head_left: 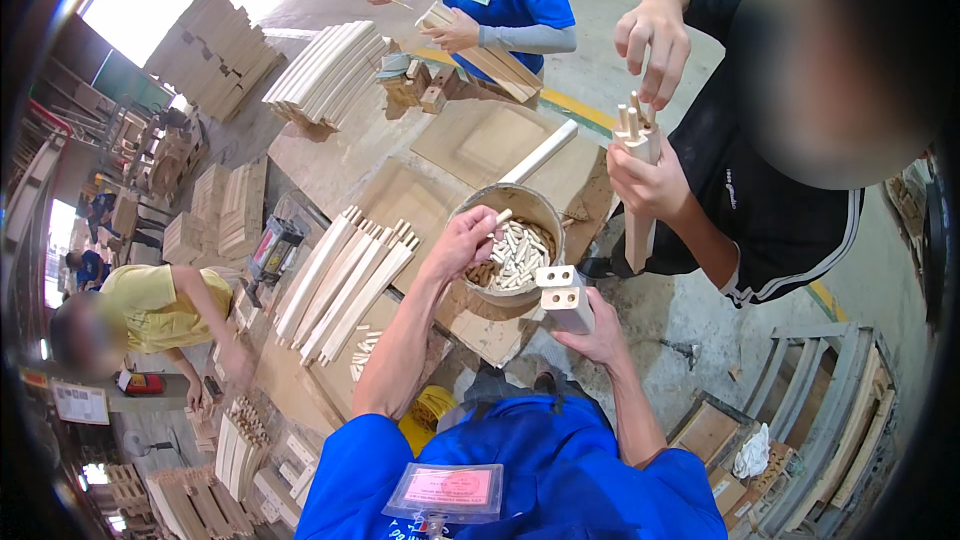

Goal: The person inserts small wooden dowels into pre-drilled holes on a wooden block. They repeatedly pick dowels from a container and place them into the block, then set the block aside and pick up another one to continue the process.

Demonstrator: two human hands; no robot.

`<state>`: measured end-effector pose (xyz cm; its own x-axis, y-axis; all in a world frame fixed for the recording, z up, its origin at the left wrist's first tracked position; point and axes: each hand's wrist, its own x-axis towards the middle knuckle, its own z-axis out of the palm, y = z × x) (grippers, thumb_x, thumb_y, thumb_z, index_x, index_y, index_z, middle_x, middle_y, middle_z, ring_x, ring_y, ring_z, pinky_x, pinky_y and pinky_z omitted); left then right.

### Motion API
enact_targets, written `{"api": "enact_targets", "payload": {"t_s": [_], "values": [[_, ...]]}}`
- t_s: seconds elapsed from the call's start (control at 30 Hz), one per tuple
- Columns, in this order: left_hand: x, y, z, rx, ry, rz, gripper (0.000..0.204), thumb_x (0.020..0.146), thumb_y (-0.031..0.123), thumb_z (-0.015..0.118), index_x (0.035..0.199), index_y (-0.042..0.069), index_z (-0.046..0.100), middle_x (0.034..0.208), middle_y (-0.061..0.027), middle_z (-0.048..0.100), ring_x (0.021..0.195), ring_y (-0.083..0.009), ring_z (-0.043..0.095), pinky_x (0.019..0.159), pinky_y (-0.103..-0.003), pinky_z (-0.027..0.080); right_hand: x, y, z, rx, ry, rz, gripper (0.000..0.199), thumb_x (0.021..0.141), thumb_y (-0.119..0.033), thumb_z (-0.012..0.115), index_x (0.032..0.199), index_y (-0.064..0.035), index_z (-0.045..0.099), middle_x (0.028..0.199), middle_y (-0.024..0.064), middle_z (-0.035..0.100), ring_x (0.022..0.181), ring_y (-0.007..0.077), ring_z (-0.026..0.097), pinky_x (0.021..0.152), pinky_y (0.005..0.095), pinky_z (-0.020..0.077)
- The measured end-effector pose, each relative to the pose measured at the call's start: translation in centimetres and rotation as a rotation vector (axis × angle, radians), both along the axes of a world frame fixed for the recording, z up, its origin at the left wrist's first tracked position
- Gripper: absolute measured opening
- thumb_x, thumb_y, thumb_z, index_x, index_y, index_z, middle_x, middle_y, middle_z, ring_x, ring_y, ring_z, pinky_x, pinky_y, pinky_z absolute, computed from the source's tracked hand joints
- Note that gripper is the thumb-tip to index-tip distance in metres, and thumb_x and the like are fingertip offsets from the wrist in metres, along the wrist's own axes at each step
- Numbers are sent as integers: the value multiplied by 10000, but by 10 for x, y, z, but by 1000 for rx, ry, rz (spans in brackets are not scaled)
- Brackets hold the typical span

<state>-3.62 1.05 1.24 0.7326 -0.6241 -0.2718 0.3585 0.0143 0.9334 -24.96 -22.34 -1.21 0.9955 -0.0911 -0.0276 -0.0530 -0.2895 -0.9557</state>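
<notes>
Over the rim of a round bucket (543, 202), my left hand (463, 243) pinches a short wooden dowel (504, 216) between thumb and fingertips. Many loose dowels (522, 255) fill the bucket below it. My right hand (597, 332) is closed around pale wooden bars (569, 318), just right of the bucket. Their end faces point up, and each shows two drilled holes. The lower length of the bars is hidden by the hand and the viewing angle.
Wooden bars with dowels in their ends (345, 280) lie left on the table, beside scattered dowels (366, 348). A single bar (540, 152) rests behind the bucket. Co-workers stand at the right, far side and left; the right one holds bars (640, 147). Metal racks (815, 390) stand lower right.
</notes>
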Motion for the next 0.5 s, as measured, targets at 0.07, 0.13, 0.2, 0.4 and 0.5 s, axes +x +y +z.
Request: {"api": "enact_targets", "payload": {"t_s": [0.07, 0.13, 0.2, 0.4, 0.5], "values": [[-15, 3, 19, 50, -106, -71, 245, 1090, 322, 557, 1083, 79, 595, 823, 4, 600, 559, -45, 442, 482, -215, 337, 0, -1, -1, -23, 7, 8, 693, 674, -208, 896, 1273, -39, 592, 1112, 149, 724, 1027, 278, 717, 907, 398, 548], [-38, 2, 50, 196, -364, -122, 241, 1075, 293, 572, 1070, 57, 624, 831, -37, 635, 598, -105, 499, 551, -264, 395, -5, -2, -3, -22, 8, 29, 655, 674, -193, 876, 1246, -32, 601, 1093, 144, 720, 1008, 265, 717, 899, 393, 548], [-57, -2, 78, 262, -757, -191, 193, 1041, 236, 605, 1069, 48, 636, 821, -76, 637, 661, -212, 567, 617, -332, 457, -10, -4, -3, -4, -11, 64, 646, 670, -176, 859, 1243, -26, 601, 1083, 154, 717, 1004, 280, 719, 892, 398, 552], [-89, -1, 117, 389, -1072, -315, 161, 924, 121, 714, 1051, 33, 670, 834, -129, 574, 736, -328, 621, 661, -422, 498, -11, -2, 4, -79, -58, 155, 719, 623, -158, 839, 1284, -11, 595, 1074, 183, 707, 999, 328, 716, 892, 399, 557], [-89, 3, 129, 423, -1064, -437, 166, 921, 125, 688, 1077, 90, 642, 879, -131, 591, 760, -353, 644, 662, -451, 521, -13, -3, 6, -86, -32, 175, 737, 617, -165, 842, 1294, -8, 597, 1091, 189, 707, 1005, 331, 715, 903, 397, 555]]}}
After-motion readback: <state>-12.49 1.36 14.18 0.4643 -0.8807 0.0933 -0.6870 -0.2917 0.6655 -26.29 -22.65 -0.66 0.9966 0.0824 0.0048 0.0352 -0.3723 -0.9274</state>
